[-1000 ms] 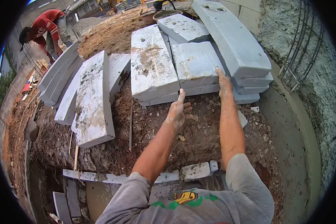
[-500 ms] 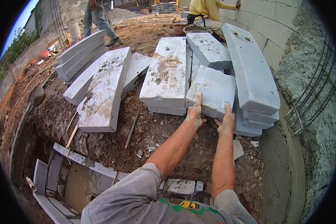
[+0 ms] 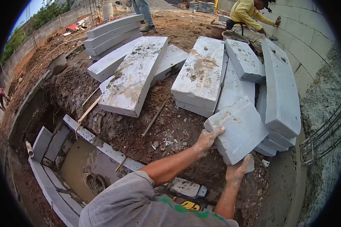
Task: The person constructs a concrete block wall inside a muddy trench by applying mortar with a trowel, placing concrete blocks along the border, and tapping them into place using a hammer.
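A short, pale grey concrete block (image 3: 240, 130) is held between my two hands, tilted, in front of the stacked blocks. My left hand (image 3: 208, 139) grips its left edge, thumb over the top. On the lower right edge, my right hand (image 3: 238, 169) holds it from below, with part of the fingers hidden under the block. Just behind it lie a long stained block (image 3: 201, 72) and a flat block (image 3: 236, 89). To the right leans another long block (image 3: 280, 83).
Another long block (image 3: 136, 77) and a stack of blocks (image 3: 113, 36) lie on the soil to the left. Below is a block-lined pit with muddy water (image 3: 77, 162) and a bucket (image 3: 94, 183). A co-worker in yellow (image 3: 246, 17) crouches by the wall (image 3: 307, 34). Steel bars (image 3: 324, 132) stick out at right.
The short block has come off the pile toward me and turned, held in both hands. A flat block behind it is now exposed. My view has shifted left, showing more of the pit.
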The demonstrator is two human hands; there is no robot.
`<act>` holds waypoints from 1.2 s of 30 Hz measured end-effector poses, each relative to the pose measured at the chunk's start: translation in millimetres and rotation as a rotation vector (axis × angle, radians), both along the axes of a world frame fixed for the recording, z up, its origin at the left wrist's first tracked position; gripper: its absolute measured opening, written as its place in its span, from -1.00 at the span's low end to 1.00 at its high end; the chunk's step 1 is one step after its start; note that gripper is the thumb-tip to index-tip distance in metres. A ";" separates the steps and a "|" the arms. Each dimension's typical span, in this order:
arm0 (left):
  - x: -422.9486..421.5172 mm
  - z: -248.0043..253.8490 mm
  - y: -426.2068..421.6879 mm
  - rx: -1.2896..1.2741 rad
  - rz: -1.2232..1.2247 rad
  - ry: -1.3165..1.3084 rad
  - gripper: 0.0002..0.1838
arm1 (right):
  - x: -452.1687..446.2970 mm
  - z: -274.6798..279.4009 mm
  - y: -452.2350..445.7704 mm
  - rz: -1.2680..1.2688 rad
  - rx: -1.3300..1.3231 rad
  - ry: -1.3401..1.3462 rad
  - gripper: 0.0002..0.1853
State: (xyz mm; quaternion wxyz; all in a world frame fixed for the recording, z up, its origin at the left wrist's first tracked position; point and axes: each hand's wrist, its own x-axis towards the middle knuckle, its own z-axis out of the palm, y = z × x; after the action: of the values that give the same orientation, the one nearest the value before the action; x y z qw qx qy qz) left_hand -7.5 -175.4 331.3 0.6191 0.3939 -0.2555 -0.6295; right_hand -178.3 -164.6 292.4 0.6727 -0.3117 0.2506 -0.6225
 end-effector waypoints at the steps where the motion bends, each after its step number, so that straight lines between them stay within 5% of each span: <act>1: 3.6 -1.8 5.8 -0.084 0.005 -0.087 -0.28 | 2.9 -4.5 1.5 -0.007 0.052 -0.008 -0.12; 3: 9.4 -3.3 11.9 -0.267 0.017 -0.263 -0.27 | 9.3 -12.7 -1.9 -0.019 0.142 -0.023 -0.16; 7: 30.2 12.6 47.8 0.055 0.064 -0.938 -0.01 | 32.1 -61.4 31.1 0.273 0.126 -0.232 -0.26; 9: 37.3 8.9 68.4 0.010 0.081 -1.038 0.04 | 39.3 -101.4 42.6 0.134 -0.021 0.018 -0.27; 10: 43.5 6.5 77.0 0.017 0.088 -1.044 0.04 | 43.6 -101.2 47.6 0.291 0.059 -0.262 -0.26; 13: 72.0 -12.3 96.5 -0.130 0.106 -1.001 0.00 | 59.6 -88.7 65.2 0.518 0.067 -0.364 -0.24; 20: 170.2 -14.2 174.5 -0.366 0.080 -0.660 0.12 | 92.3 -61.8 70.1 0.446 -0.041 0.072 -0.01; 25: 249.8 -37.7 241.8 -0.544 0.104 -0.353 0.15 | 170.0 -26.9 92.0 0.301 -0.166 0.101 -0.12; 30: 350.0 -102.7 348.3 -0.302 0.069 -0.453 -0.29 | 309.6 11.5 194.2 0.405 -0.387 0.275 -0.16; 33: 416.6 -148.5 450.0 0.159 0.115 -0.839 -0.24 | 413.3 29.9 276.2 0.389 -0.507 0.606 -0.11; 36: 479.1 -243.7 563.4 0.549 0.457 -0.824 -0.24 | 490.8 2.6 314.3 0.406 -0.689 1.043 -0.04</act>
State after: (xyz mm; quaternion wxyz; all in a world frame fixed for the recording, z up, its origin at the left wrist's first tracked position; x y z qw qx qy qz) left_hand 471.7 388.0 87.6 0.4631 0.8007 -0.2110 -0.3160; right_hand 312.6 149.6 295.0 0.4288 -0.8112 0.2665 -0.2951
